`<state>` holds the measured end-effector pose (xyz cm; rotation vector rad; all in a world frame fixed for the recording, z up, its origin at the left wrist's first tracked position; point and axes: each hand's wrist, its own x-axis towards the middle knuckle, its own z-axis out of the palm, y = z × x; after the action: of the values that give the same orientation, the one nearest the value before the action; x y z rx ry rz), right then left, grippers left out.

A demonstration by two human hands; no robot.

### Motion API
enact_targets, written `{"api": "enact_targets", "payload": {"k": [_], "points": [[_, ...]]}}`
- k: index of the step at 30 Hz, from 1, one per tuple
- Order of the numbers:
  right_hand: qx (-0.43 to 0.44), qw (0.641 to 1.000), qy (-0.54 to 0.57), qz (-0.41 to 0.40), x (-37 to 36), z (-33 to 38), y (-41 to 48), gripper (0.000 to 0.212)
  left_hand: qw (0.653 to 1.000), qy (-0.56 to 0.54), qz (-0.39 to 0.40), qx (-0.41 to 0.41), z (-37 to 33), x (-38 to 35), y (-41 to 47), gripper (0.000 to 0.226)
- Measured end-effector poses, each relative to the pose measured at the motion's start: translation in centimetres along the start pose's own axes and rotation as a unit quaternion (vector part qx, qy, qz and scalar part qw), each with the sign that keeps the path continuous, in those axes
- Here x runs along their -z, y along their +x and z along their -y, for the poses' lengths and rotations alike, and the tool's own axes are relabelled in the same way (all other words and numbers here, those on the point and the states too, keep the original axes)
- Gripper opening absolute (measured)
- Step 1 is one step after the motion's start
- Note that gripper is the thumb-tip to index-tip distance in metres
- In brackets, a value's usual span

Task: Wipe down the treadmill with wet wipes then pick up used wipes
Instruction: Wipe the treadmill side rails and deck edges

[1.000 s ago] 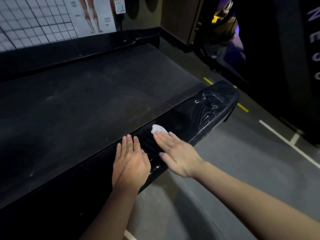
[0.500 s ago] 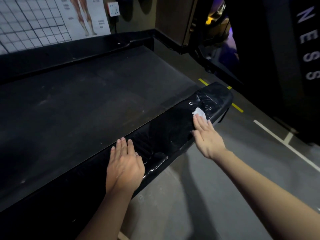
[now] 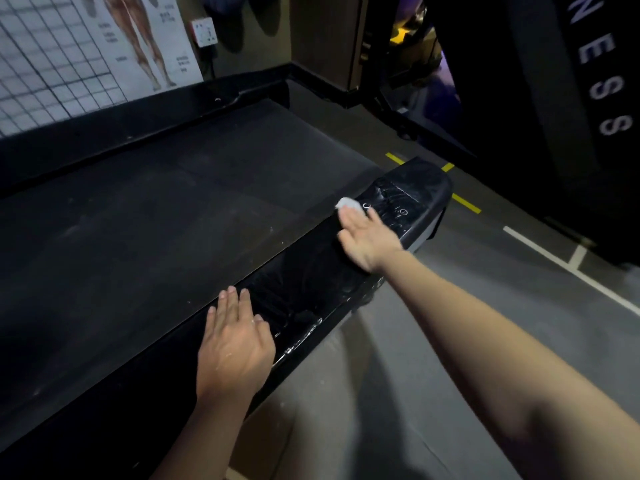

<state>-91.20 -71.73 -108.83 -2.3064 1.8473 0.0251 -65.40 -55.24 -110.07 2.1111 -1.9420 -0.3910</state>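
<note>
Most of the small crumpled white wet wipe [image 3: 346,203] is hidden under the right hand [image 3: 369,242]. I see only a pale edge past the fingertips, lying on the treadmill's glossy black plastic side rail [image 3: 311,282] near its rounded far end. Markings there are too blurred to read. The right arm reaches out long, palm down, fingers straight, pressing the wipe flat. The left hand [image 3: 235,344] lies flat on the rail nearer me, fingers relaxed, holding nothing, beside the dark grey running belt [image 3: 156,220].
</note>
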Motion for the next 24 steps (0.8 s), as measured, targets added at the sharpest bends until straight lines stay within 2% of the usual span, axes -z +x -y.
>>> {"api": "enact_targets", "payload": {"k": [4, 7, 10, 12, 15, 17, 21, 24], "points": [[-0.068, 0.997, 0.005, -0.021, 1.1, -5.8, -0.5, 0.062, 1.0, -0.008, 0.005, 0.004, 0.1, -0.1, 0.2, 0.06], [-0.129, 0.985, 0.072, -0.091, 0.4, -5.7, -1.9, 0.067, 1.0, -0.012, -0.001, 0.008, 0.0, -0.2, 0.2, 0.07], [-0.205, 0.968, 0.118, -0.083, -0.3, -4.5, -3.1, 0.067, 1.0, -0.01, -0.003, 0.004, 0.1, -0.3, 0.1, 0.073], [-0.182, 0.975, 0.1, -0.085, -0.7, -3.1, -4.5, 0.068, 1.0, -0.009, 0.006, 0.002, 0.1, -0.2, 0.2, 0.074], [-0.056, 0.996, 0.051, -0.052, -1.6, -1.3, -6.7, 0.08, 1.0, 0.004, 0.012, -0.002, -0.1, 0.1, 0.2, 0.068], [-0.032, 0.998, 0.03, -0.034, -1.0, -2.1, -6.3, 0.087, 1.0, 0.014, 0.027, -0.004, -0.2, 0.3, 0.2, 0.07], [-0.139, 0.987, 0.058, -0.063, 1.0, -6.4, -2.0, 0.081, 0.998, 0.047, 0.05, -0.011, 0.0, 0.2, 0.6, 0.079], [-0.186, 0.979, 0.074, -0.04, 1.8, -9.7, 2.1, 0.079, 0.998, 0.048, 0.04, -0.014, 0.2, -0.1, 0.6, 0.078]]}}
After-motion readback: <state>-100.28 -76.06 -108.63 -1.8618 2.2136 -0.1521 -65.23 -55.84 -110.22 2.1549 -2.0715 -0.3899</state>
